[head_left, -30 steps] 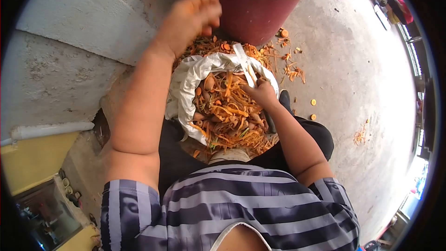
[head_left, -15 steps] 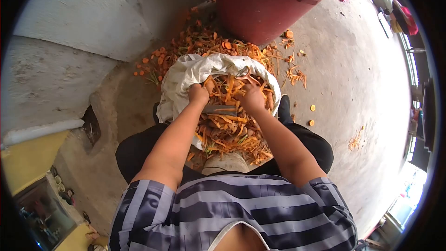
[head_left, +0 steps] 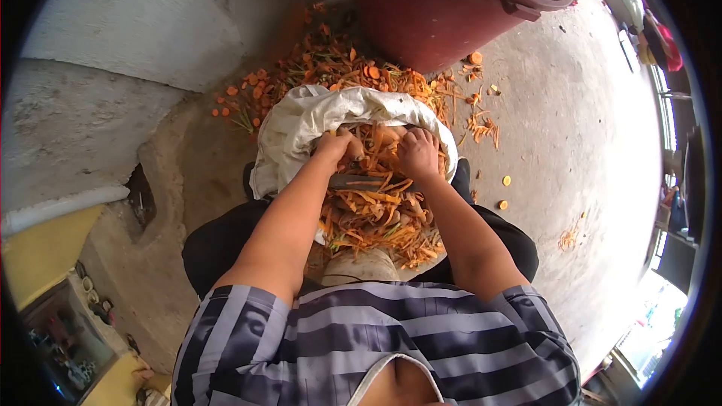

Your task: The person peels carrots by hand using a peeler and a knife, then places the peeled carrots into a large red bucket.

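A white sack with a rolled rim stands between my knees, with carrots and orange peelings in and in front of it. My left hand is inside the left part of the opening, its fingers curled against a carrot. At the right of the opening my right hand bends its fingers down among the carrots; what they hold, if anything, is hidden. A dark flat bar crosses the opening just below my hands.
A large red tub holding carrots stands beyond the sack. Peelings and carrot slices lie on the floor around it. Two yellowish slices are to the right. A concrete wall rises on the left.
My right hand has shifted slightly right and up, and the peeler seen in it before is out of sight. My left hand has moved slightly right, with more of a carrot showing beside it.
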A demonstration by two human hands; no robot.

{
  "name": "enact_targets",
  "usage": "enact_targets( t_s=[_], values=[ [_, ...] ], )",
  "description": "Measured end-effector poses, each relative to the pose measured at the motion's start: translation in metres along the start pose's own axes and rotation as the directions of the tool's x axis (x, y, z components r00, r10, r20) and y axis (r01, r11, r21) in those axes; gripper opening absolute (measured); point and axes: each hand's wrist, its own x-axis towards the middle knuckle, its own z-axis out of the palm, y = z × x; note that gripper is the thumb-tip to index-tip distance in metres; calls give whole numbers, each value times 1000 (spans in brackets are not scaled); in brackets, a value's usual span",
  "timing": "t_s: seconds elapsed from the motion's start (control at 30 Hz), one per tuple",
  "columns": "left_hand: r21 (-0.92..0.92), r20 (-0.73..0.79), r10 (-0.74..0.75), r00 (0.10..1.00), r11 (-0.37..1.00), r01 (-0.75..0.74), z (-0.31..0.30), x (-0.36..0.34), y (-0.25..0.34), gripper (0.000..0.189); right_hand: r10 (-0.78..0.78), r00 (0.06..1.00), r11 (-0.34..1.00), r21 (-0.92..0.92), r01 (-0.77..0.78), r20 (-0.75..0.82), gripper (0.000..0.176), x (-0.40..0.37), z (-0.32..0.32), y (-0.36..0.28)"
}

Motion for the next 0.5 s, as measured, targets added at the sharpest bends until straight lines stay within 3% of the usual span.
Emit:
enact_targets(
  t_s=[0.03,0.1,0.2,0.23,0.33,0.37,0.47,0.5],
  values=[
    [-106,145,-34,989,993,49,-9,-7,0,29,149,983,983,91,-159,106,24,3,-7,-5],
    [-234,428,-44,903,959,157,-27,3,-13,30,384,856,855,216,-471,345,26,11,-25,-19],
    [-439,560,189,806,894,95,-34,-31,-17,36,329,898,822,380,-424,292,32,10,-47,-31],
    [-475,652,261,712,873,114,-39,-43,-15,41,334,885,838,328,-436,324,35,10,-55,-38],
    [-440,595,302,745,898,-13,-42,-95,-3,43,394,772,664,427,-614,499,38,6,-78,-55],
    [-399,553,310,774,913,-81,-43,-115,3,44,362,753,679,399,-617,550,42,2,-95,-59],
    [-101,471,413,779,903,-417,-48,-111,-10,44,136,872,873,360,-330,471,49,-22,-143,-70],
    [44,474,413,778,871,-489,-54,-119,-10,43,171,837,822,394,-412,519,51,-27,-161,-78]
  ],
)
